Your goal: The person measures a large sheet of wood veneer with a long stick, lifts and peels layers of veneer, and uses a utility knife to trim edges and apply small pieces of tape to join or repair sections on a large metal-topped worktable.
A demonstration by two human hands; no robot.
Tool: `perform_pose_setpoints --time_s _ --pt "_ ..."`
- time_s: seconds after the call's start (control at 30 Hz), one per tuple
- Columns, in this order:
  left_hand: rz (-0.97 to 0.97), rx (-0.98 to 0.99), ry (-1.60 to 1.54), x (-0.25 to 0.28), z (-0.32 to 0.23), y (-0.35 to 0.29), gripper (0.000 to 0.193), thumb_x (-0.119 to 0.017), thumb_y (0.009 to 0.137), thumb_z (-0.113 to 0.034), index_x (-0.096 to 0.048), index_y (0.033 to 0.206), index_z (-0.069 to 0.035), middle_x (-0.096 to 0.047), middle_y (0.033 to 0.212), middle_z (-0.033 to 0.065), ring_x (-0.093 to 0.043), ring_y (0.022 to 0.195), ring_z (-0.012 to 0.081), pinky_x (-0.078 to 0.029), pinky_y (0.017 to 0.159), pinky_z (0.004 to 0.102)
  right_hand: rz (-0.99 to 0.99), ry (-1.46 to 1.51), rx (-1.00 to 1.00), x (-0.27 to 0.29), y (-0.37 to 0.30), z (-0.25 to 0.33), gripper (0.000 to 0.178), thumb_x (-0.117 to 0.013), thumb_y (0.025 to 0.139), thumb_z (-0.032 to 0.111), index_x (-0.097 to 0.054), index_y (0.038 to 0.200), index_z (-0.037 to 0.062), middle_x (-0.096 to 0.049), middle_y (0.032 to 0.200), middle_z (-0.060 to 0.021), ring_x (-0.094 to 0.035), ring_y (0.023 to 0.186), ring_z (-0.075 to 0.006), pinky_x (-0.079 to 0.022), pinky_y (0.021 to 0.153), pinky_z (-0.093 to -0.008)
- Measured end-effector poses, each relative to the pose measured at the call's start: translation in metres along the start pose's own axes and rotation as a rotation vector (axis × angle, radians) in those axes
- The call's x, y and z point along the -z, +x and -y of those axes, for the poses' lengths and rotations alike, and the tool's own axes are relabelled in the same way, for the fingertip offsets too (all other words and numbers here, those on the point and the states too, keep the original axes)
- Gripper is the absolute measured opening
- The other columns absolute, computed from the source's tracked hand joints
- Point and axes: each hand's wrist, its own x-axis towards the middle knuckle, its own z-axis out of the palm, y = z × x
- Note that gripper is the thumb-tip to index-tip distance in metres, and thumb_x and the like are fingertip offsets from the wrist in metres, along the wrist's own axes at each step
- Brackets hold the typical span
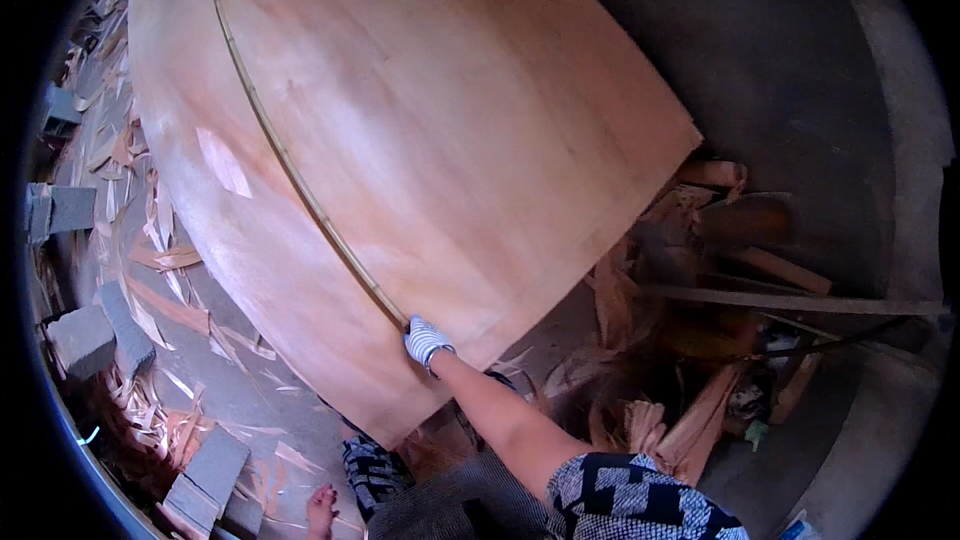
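Observation:
A large, pale tan sheet of wood veneer [430, 140] fills the middle of the head view. Across it runs a long, thin, greenish-yellow stick [285, 158], jointed like bamboo, from the far edge toward me. My right hand [427, 339], in a striped grey-and-white glove, is closed around the stick's near end, low over the sheet's near part. At the sheet's near left corner, a patterned sleeve [375, 475] marks my left arm. My left hand is mostly hidden there, so its fingers cannot be made out.
Grey blocks [82, 340] stand along the left, among strips of veneer scrap [180, 315] on the floor. More scraps [700, 420] and a bar [790, 300] lie at right, partly blurred. A bare foot or hand [320, 512] shows at the lower edge; which is unclear.

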Motion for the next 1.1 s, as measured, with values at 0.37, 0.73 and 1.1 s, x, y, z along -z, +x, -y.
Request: perform_pose_setpoints --time_s 0.37,0.73,1.1 --pt "0.088 -0.551 -0.084 -0.201 -0.029 -0.057 0.032 -0.049 0.088 -0.025 -0.054 0.111 -0.003 -0.060 0.089 0.0018 -0.052 0.068 0.0082 -0.042 0.059 0.0217 -0.489 -0.004 0.082 0.231 -0.157 -0.102 0.036 -0.055 0.078 0.043 -0.059 0.091 0.0100 -0.061 0.076 -0.0177 -0.059 0.072 -0.0332 -0.047 0.064 -0.0415" --pt "-0.064 -0.284 -0.517 -0.207 -0.008 -0.086 0.025 -0.047 0.090 -0.023 -0.056 0.102 -0.004 -0.057 0.084 -0.0002 -0.051 0.069 0.0064 -0.040 0.058 0.0181 -0.636 0.385 0.201 0.213 -0.236 -0.180 0.025 -0.064 0.078 0.020 -0.059 0.091 -0.0014 -0.059 0.072 -0.0047 -0.047 0.063 -0.0109 -0.043 0.061 -0.0275" --pt "-0.065 -0.264 -0.471 -0.306 0.000 -0.099 0.020 -0.046 0.089 -0.014 -0.058 0.097 0.000 -0.059 0.079 0.0020 -0.053 0.071 0.0073 -0.043 0.063 0.0187 -0.527 0.346 0.188 0.259 -0.199 -0.249 0.034 -0.065 0.075 0.029 -0.060 0.095 0.0020 -0.063 0.080 -0.0142 -0.059 0.072 -0.0220 -0.046 0.068 -0.0326"
